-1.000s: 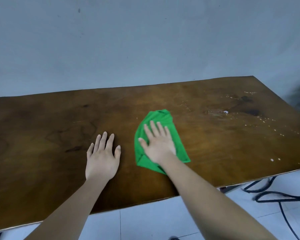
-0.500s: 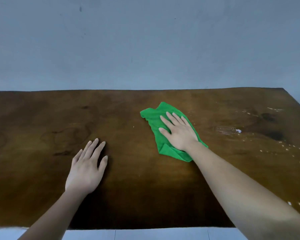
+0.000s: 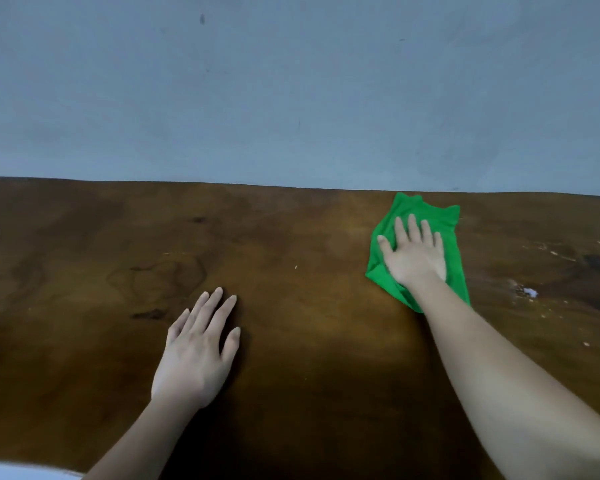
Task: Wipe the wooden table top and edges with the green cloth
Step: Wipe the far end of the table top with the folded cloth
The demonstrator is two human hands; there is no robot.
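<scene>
Head — right hand flat on cloth

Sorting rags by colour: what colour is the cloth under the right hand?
Bright green, plain, no pattern. The cloth shows best in the head view.

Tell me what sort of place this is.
Probably a plain indoor workroom, though little shows. A wooden table stands before a bare blue-grey wall, its top stained and flecked with white specks, and the right hand presses a green cloth on it.
</scene>
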